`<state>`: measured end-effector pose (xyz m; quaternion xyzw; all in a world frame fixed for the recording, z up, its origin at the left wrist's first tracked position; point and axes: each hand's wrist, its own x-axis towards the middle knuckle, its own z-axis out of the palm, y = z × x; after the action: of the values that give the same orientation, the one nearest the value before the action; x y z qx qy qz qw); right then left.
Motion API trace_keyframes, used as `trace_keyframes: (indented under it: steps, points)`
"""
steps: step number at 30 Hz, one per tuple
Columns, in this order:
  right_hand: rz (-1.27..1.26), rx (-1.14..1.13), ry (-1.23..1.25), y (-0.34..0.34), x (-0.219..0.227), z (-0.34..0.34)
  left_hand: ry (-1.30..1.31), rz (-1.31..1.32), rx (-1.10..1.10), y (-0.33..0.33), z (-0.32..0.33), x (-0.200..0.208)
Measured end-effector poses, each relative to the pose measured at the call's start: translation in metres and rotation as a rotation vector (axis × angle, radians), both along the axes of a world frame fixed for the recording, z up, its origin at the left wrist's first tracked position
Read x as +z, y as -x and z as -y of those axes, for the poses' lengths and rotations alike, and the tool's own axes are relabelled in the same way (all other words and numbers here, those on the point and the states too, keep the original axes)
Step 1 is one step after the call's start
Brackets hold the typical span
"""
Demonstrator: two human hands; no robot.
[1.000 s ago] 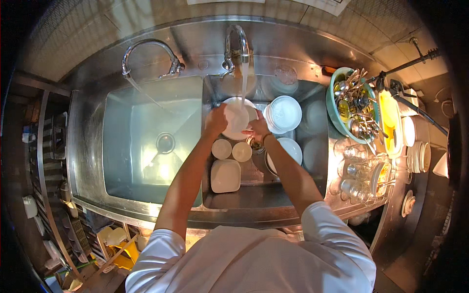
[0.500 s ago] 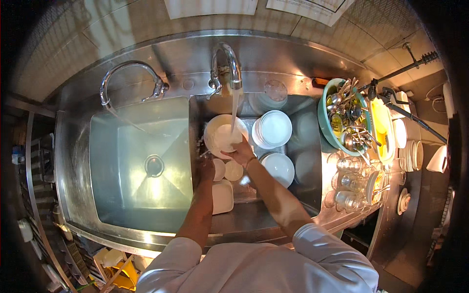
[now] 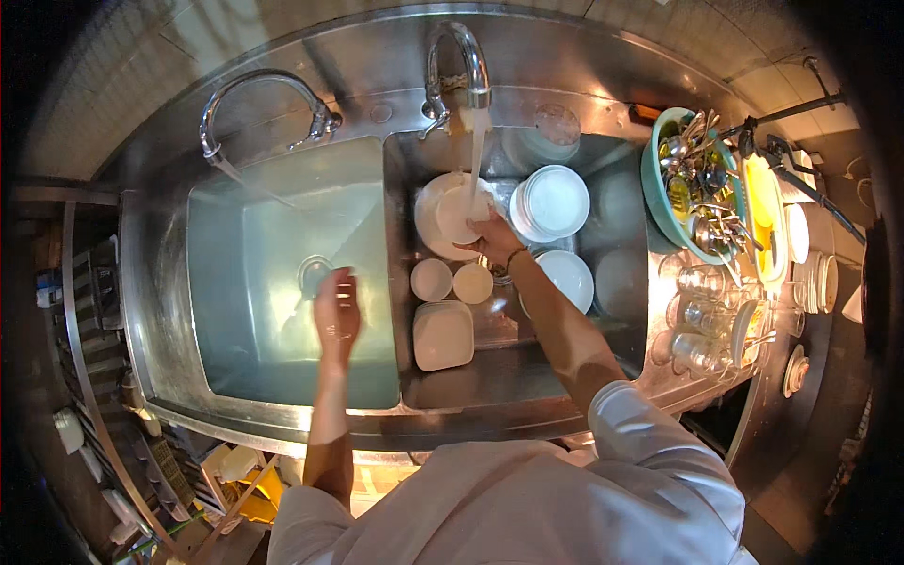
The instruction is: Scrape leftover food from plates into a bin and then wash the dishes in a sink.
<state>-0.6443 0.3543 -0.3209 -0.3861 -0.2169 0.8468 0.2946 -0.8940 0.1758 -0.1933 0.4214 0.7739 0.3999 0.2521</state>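
Under the right tap (image 3: 459,40): white bowl (image 3: 455,217) gripped by the right hand (image 3: 489,234)

At the back of the right basin (image 3: 527,365), the bowl sits just to the left of the right hand and slightly beyond it, with water running down into it. That hand is clamped on the bowl's near right edge, its wrist toward the stacked dishes. Behind the bowl is a larger white dish (image 3: 427,209); whether the two touch cannot be told.

The left hand (image 3: 337,306) is over the water-filled left basin (image 3: 226,311), well apart from the bowl, to its left and nearer the person. Its fingers are apart from any dish and loosely bent, pointing toward the back.

Two small bowls (image 3: 431,280) stand side by side just in front of the larger dish, with square dishes (image 3: 443,339) stacked nearer the person. Right of the bowl is a stack of round white dishes (image 3: 557,201), with another round stack (image 3: 568,282) in front of it, near the right forearm. On the worktop (image 3: 650,273) to the right, a teal tub (image 3: 650,174) holds cutlery (image 3: 703,226), and glass jars (image 3: 702,315) stand nearer the person.
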Motion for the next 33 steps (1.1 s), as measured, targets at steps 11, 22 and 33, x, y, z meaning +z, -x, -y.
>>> trace_keyframes:
  steps: [11,22,33]
  points:
    - [1.164,0.2,-0.422,-0.099,-0.183,0.087,0.161,1.506,0.345,0.058,0.044,-0.082]
    - [1.09,0.14,-0.756,-0.075,-0.199,0.133,0.519,1.186,-0.392,-0.096,-0.007,0.035]
    - [1.737,-0.605,-1.066,-0.449,0.254,0.132,0.511,0.556,-0.733,-0.215,-0.026,0.062]
